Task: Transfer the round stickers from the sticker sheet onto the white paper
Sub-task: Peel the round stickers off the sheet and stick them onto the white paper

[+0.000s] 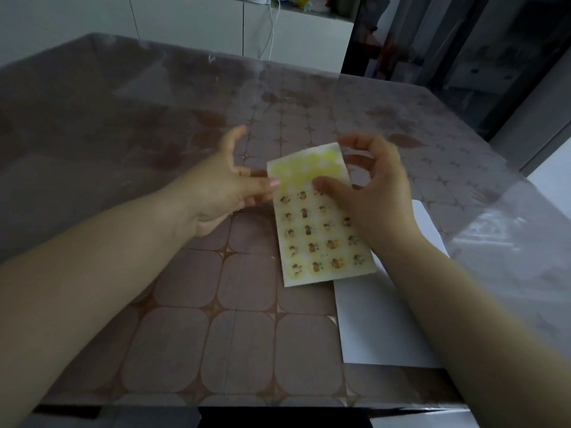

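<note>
Over the table (185, 304), left hand (222, 189) and right hand (377, 196) each pinched the sticker sheet (315, 239), thumbs on top.

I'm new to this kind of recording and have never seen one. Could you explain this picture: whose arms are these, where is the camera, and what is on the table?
There is no machine here. This is a single picture from a wide-angle camera worn on a person's head, looking forward and down, so the two bare arms are the wearer's own. The left hand pinches the left edge of a sticker sheet. The right hand grips its upper right part, with the thumb on the front. The sheet carries rows of small round stickers. Its top part looks plain yellow, perhaps already emptied. To the right lies the white paper, on a table with a brown tile pattern. The visible part of the paper looks blank.
</note>
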Demonstrator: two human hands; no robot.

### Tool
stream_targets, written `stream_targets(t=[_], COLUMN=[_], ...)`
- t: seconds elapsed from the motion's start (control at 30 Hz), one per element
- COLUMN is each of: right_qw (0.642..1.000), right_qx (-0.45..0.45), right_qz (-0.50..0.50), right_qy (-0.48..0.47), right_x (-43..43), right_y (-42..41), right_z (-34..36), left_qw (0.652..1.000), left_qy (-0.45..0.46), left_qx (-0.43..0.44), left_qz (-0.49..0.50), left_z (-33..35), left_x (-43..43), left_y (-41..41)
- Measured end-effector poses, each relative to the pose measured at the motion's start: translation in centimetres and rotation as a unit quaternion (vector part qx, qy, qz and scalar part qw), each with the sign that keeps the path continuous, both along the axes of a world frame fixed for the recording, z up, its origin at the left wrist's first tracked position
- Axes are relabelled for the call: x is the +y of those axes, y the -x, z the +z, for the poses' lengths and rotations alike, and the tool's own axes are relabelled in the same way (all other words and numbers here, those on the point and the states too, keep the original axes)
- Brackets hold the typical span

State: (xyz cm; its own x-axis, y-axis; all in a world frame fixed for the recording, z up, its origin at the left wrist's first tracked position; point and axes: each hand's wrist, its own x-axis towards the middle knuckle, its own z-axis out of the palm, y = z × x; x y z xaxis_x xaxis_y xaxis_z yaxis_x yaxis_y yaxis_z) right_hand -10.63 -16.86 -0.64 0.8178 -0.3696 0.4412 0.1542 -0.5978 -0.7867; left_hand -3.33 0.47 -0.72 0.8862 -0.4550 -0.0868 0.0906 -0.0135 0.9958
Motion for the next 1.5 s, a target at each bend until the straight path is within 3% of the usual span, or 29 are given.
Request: stream_targets(t=[0.07, 0.13, 0.27, 0.37, 0.5, 0.73, 1.1, 1.5], right_qw=[1.0, 1.0, 0.977, 0.959, 0.954, 0.946, 0.937, 0.922], right_qx=[-0.004, 0.015, 0.009, -0.011, -0.057, -0.114, -0.126, -0.182], right_qz=[-0.02, -0.013, -0.005, 0.014, 0.019, 0.016, 0.011, 0.017], right_qy=[-0.003, 0.013, 0.213, 0.283, 0.295, 0.302, 0.327, 0.341], right_x=[-0.1, -0.2, 0.2, 0.9, 1.0, 1.0, 1.0, 1.0], right_y=[-0.1, -0.1, -0.2, -0.4, -0.7, -0.9, -1.4, -1.3], right_z=[0.1, 0.0, -0.5, -1.1, -1.3, -1.5, -2.0, -1.8], left_qw=[0.998, 1.0, 0.996, 0.995, 0.994, 0.999, 0.999, 0.999], left_qy=[0.054, 0.019, -0.049, -0.035, -0.016, 0.038, 0.018, -0.017], left_qx=[0.04, 0.009, -0.072, -0.091, -0.102, -0.036, -0.004, -0.025], left_qz=[0.019, 0.012, -0.012, -0.02, -0.027, -0.013, 0.03, 0.033], left_z=[0.0, -0.2, -0.6, -0.4, -0.3, -0.2, -0.2, 0.2], left_x=[-0.2, -0.3, -0.2, -0.3, -0.5, -0.7, -0.8, -0.8], left_y=[0.1, 0.2, 0.3, 0.5, 0.9, 1.1, 1.3, 1.4])
